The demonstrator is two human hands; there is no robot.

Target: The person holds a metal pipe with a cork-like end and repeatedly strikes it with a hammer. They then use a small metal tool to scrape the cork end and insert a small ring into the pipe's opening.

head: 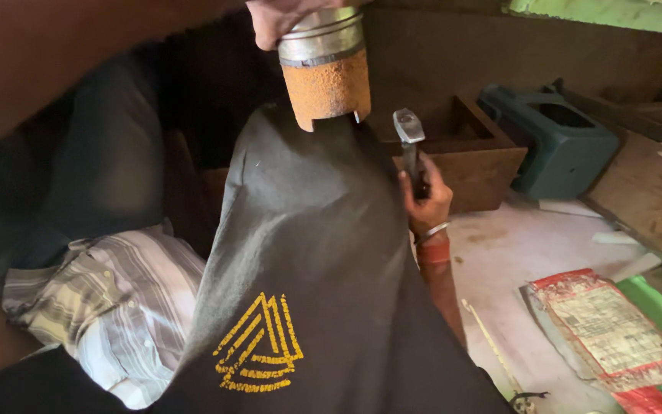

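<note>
Left hand cropped; right hand grips hammer.

Dark shirt with yellow triangular emblem; metal bangle, orange wristband.

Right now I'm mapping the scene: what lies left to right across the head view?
Striped shirt → rusty cylinder held in the left hand → hammer in the right hand → green plastic box → red printed packet.

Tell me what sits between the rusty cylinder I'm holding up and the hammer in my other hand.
In the head view, only the dark cloth lies between the rusty cylinder and the hammer; its raised fold fills that gap, with nothing else there.
</note>
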